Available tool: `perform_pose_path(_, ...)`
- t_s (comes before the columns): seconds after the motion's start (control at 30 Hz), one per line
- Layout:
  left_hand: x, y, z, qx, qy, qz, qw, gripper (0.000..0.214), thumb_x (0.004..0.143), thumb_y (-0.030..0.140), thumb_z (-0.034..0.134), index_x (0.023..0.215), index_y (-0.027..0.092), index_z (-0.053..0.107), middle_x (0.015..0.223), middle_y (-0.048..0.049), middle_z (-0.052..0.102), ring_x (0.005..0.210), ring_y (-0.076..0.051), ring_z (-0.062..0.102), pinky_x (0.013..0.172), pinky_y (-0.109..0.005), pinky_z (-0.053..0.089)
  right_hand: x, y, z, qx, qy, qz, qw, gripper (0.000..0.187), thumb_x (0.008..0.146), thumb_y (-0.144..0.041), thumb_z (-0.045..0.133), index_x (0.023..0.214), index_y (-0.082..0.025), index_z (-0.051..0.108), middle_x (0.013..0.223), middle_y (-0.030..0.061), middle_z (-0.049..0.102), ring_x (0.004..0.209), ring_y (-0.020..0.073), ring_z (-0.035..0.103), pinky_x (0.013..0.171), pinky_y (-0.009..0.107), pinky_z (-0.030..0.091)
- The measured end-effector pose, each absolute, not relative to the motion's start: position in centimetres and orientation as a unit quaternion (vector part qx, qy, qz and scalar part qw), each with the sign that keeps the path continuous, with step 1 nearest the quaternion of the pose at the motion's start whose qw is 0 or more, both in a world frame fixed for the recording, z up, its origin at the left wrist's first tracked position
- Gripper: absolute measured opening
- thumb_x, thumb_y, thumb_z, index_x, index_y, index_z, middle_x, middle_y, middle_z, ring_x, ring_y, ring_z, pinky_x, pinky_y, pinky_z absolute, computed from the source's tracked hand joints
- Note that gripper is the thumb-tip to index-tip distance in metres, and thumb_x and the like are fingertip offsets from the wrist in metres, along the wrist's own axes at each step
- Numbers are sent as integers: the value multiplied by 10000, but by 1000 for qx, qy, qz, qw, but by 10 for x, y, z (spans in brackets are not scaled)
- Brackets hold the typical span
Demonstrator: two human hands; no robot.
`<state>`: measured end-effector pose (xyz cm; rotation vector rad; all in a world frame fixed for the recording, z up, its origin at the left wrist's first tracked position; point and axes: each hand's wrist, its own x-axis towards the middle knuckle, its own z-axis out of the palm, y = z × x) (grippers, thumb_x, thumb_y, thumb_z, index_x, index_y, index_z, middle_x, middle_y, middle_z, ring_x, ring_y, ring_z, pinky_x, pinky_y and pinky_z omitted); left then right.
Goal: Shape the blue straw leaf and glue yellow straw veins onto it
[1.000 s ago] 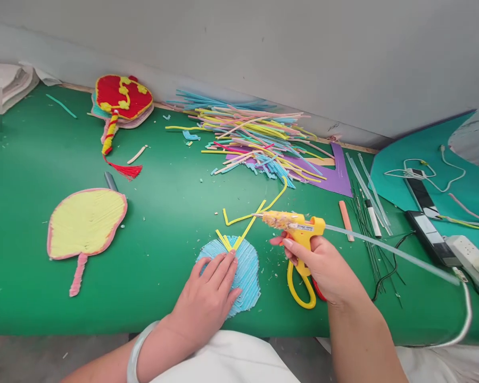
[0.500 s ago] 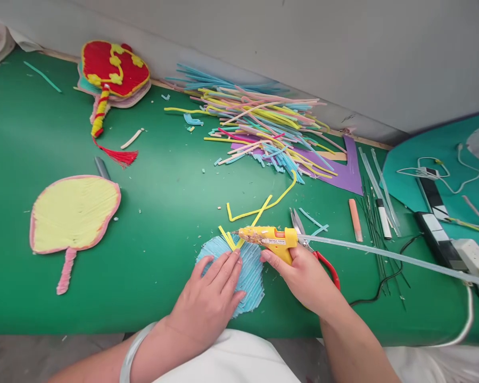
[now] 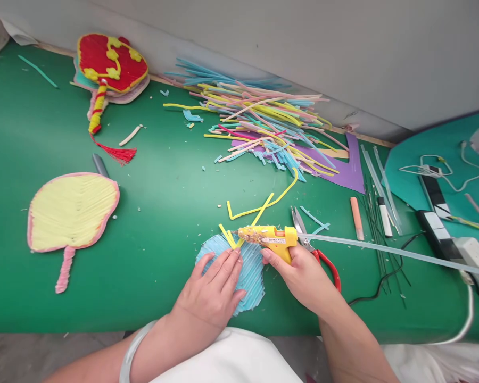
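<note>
My right hand (image 3: 303, 271) is closed around the handle of a yellow hot glue gun (image 3: 268, 236), with a long clear glue stick (image 3: 367, 244) sticking out of its back. The gun's nozzle points left, just over the yellow pipe cleaners (image 3: 228, 235), which meet in a V on a light blue round panel (image 3: 252, 284) built from pipe cleaners. Flat on that panel lies my left hand (image 3: 209, 292), its fingers stretched out and the fingertips against the lower ends of the yellow pieces. Part of the panel is hidden under this hand.
Red-handled scissors (image 3: 328, 266) lie beside my right hand. Behind is a heap of coloured pipe cleaners (image 3: 259, 114). A yellow fan (image 3: 74, 213) and a red fan (image 3: 114, 64) lie to the left. On the right are a black cable (image 3: 383, 284) and power strips (image 3: 439, 239).
The camera view has shifted slightly. Both hands, the glue gun and the yellow pipe cleaners keep their places relative to the blue panel.
</note>
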<state>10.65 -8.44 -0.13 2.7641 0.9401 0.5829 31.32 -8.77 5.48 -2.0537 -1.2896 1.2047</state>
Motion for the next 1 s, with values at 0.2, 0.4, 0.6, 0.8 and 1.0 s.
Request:
perform_pose_path(0.2, 106, -84, -1, 927, 312, 185, 100, 401, 979, 268, 463, 1323, 85, 557, 1370, -155, 595, 1260, -269, 551, 1049, -449, 375, 313, -88, 58, -734, -468, 436, 227, 316, 879, -490, 544, 1012, -241, 687, 916, 41, 709, 848, 212, 653, 745, 308, 538)
perform_pose_path(0.4, 105, -84, -1, 927, 312, 183, 103, 417, 981, 272, 442, 1354, 115, 541, 1378, -156, 587, 1260, -273, 550, 1057, -455, 386, 314, -88, 57, -737, -467, 435, 221, 324, 874, -502, 550, 1000, -241, 693, 886, 34, 710, 810, 213, 649, 715, 310, 535)
perform_pose_path(0.6, 105, -83, -1, 929, 309, 180, 99, 397, 984, 272, 441, 1322, 102, 563, 1374, -148, 592, 1246, -267, 561, 1052, -452, 382, 315, -88, 54, -739, -460, 442, 217, 336, 868, -502, 549, 1025, -235, 680, 924, 35, 714, 815, 208, 651, 712, 299, 528)
perform_pose_path(0.8, 106, -84, -2, 929, 309, 182, 95, 396, 984, 275, 445, 1315, 97, 569, 1369, -156, 595, 1250, -273, 557, 1050, -457, 383, 314, -88, 56, -740, -451, 449, 219, 332, 870, -500, 541, 1025, -237, 674, 894, 29, 712, 784, 204, 651, 689, 300, 525)
perform_pose_path(1.0, 106, -83, -1, 930, 308, 178, 93, 386, 988, 276, 439, 1303, 104, 581, 1359, -143, 606, 1233, -264, 568, 1056, -450, 376, 314, -88, 56, -746, -445, 444, 219, 309, 851, -494, 565, 959, -229, 680, 847, 29, 710, 760, 207, 648, 668, 300, 521)
